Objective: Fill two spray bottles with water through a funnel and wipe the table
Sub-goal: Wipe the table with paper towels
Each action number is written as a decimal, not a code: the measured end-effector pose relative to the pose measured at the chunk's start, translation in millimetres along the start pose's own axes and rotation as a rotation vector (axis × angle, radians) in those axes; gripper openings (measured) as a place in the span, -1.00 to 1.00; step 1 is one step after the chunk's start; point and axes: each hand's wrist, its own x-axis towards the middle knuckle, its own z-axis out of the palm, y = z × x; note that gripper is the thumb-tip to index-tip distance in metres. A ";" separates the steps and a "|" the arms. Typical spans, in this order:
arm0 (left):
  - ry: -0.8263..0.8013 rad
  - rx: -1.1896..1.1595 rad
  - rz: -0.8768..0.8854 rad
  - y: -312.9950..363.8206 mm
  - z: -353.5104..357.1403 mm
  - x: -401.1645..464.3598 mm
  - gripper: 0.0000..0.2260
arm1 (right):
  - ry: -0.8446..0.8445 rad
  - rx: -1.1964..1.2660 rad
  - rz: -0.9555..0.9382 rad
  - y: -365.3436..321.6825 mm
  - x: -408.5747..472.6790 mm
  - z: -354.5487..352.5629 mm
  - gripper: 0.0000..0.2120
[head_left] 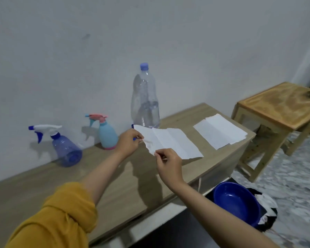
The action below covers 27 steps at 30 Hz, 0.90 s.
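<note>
A white paper towel (172, 142) hangs above the wooden table (61, 185). My left hand (128, 143) pinches its far left corner and my right hand (168, 162) pinches its near left edge. Against the wall stand a translucent purple spray bottle (64, 145) with a white and blue trigger, and a light blue spray bottle (106, 135) with a pink trigger. A large clear water bottle (145, 102) with a purple cap stands behind the towel, partly filled. A small blue object (132, 126) shows just behind the towel's corner, mostly hidden.
More white paper sheets (220, 133) lie flat at the table's right end. A wooden stool (277, 111) stands to the right of the table. A blue bowl (236, 203) sits low, below the table's front edge, on a black and white cloth.
</note>
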 end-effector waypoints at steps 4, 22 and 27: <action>0.013 0.018 -0.079 -54.9 -40.2 -51.2 -0.88 | -0.093 0.015 -0.012 -33.5 -40.3 53.6 -0.93; 0.066 0.061 -0.444 -231.2 -178.8 -229.7 -0.84 | -0.534 0.127 -0.074 -139.0 -179.4 236.1 -0.91; 0.030 0.063 -0.500 -262.5 -192.1 -257.9 -0.78 | -0.728 0.128 -0.043 -148.9 -202.5 263.0 -0.87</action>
